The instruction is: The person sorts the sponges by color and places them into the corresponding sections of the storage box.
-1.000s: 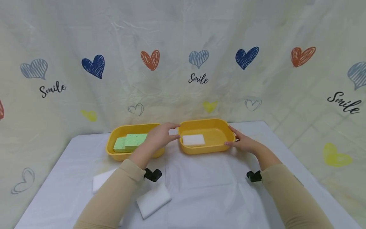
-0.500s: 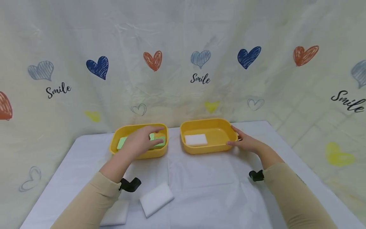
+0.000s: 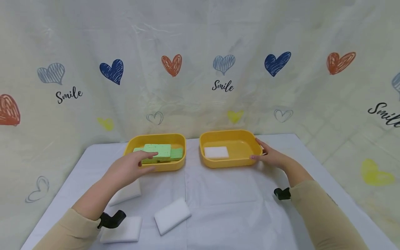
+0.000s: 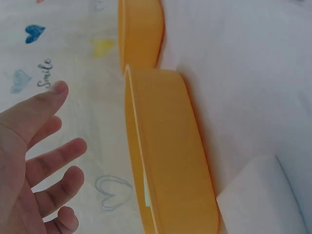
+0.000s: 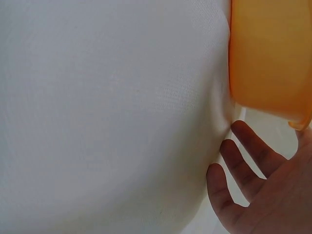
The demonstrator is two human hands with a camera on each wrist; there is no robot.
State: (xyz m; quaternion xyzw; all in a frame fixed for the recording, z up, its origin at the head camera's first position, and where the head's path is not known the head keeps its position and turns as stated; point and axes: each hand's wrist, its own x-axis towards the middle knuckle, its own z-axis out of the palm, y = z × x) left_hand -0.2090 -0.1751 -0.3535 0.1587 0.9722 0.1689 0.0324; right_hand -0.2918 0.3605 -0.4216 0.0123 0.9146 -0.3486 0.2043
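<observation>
My left hand hovers before the near left side of the left yellow bin, fingers loosely spread and nothing between them. Several speckled green sponges lie stacked in that bin, partly hidden by the hand. To its right stands a second yellow bin, with one white sponge at its left end. My right hand touches that bin's right end, thumb by the front corner; in the right wrist view the other fingers stretch out, mostly apart from the wall.
On the white tablecloth lie three white sponges: one in the middle, another sponge under the left forearm, and a third sponge near the front. A curtain printed with hearts hangs right behind the bins.
My left hand has moved left and toward me, from the gap between the bins, across the left bin to its near side. The right hand stays at the right bin's end.
</observation>
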